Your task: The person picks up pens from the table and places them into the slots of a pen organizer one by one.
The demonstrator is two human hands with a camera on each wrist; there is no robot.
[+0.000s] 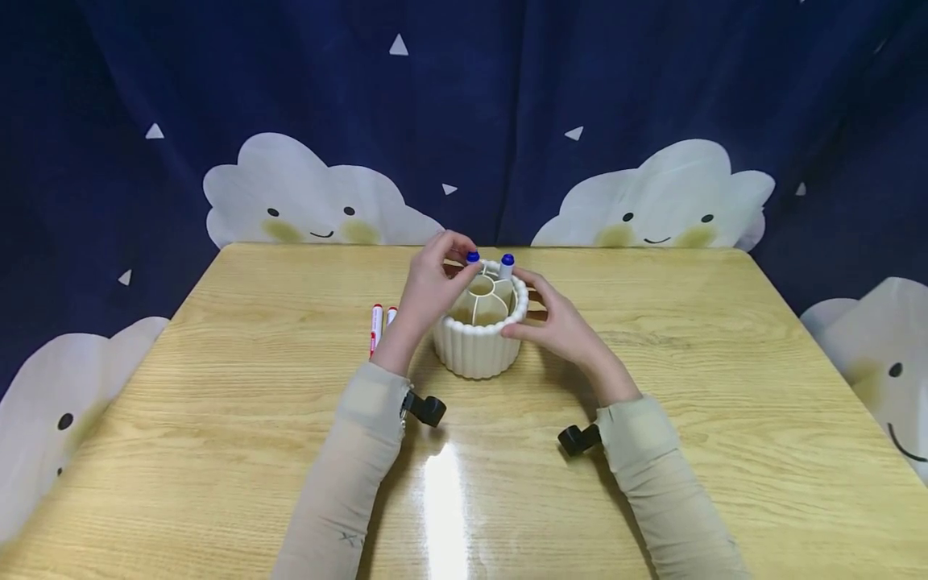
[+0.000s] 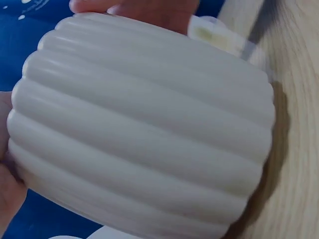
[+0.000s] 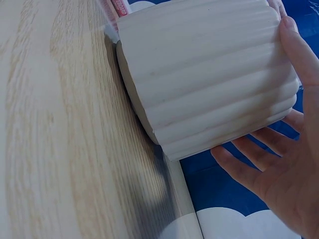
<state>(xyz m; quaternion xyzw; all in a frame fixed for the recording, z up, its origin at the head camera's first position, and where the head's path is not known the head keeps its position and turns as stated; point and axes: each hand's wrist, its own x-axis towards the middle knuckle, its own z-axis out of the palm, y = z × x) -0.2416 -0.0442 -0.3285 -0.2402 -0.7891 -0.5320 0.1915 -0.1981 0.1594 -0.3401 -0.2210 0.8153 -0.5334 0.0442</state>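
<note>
Where the wooden table is seen from above, a ribbed white holder is set near its centre. The holder's rim is steadied at three o'clock by the right hand, its fingers nearly straight. At eleven o'clock, a blue-capped marker is pinched by the left hand. Another blue-capped marker is stood at one o'clock. Two red markers are laid at nine o'clock.

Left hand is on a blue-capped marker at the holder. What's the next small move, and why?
Probably push that blue-capped marker down into its compartment and let go: the left hand pinches its top at the ribbed holder, which the right hand steadies. Two red markers lie on the table.
</note>
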